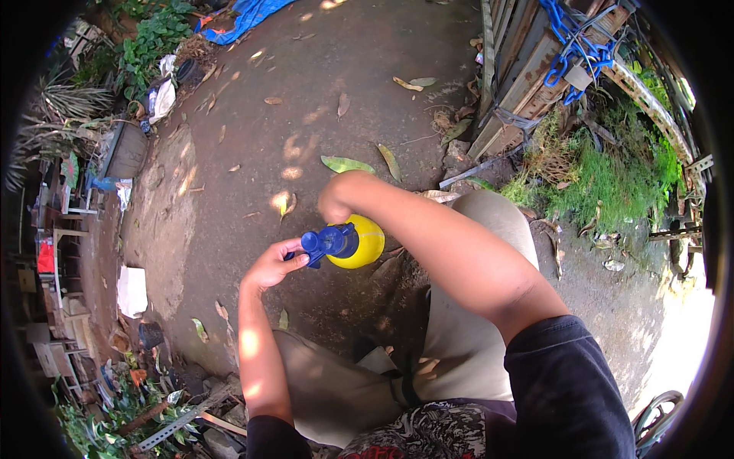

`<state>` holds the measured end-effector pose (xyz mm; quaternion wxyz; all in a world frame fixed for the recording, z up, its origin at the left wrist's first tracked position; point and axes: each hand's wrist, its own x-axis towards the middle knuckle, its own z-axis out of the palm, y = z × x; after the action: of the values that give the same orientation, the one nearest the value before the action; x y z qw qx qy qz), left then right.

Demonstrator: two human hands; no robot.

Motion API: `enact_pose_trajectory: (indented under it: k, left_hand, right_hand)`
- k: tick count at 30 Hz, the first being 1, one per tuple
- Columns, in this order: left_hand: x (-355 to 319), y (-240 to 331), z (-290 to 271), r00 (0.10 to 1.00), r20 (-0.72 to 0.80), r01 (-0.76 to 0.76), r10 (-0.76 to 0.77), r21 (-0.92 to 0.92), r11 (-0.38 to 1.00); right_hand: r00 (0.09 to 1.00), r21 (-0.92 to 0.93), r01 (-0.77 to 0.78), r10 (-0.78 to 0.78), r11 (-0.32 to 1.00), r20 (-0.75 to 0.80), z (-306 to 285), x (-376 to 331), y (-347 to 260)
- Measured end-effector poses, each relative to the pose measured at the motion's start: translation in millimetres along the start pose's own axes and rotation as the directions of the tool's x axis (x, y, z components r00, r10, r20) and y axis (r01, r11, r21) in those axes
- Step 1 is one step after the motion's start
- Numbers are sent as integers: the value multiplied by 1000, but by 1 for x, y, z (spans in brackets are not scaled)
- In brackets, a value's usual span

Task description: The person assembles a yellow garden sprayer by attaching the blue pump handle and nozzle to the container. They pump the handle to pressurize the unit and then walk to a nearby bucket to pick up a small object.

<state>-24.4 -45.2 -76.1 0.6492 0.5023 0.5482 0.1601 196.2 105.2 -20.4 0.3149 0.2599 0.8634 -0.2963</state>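
A spray bottle with a round yellow body (367, 243) and a dark blue top (336, 240) is in front of me, low over the ground. Its blue head points toward the left. My left hand (271, 265) is closed on the blue head, with the thumb along its near side. Bent down at the wrist, my right hand (339, 200) is against the far side of the bottle, by the blue collar. Its fingers are hidden, so their grip does not show.
Dry leaves, among them a green one (346, 164), lie on the dark ground. On the right stands a wooden gate (512, 99) with a blue chain (562, 57), beside green plants (604, 180). A white block (132, 291) and plant clutter line the left.
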Motion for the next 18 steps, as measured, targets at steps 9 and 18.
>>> enact_pose_trajectory:
  k: [9, 18]
  left_hand:
    - [-4, 10, 5, 999, -50, -12, 14, 45, 999]
    - [-24, 38, 0, 947, -253, -203, 197, 2, 979]
  right_hand:
    - [980, 210, -193, 200, 958, -10, 1, -19, 1]
    - [863, 157, -51, 123, 986, -490, -15, -44, -1]
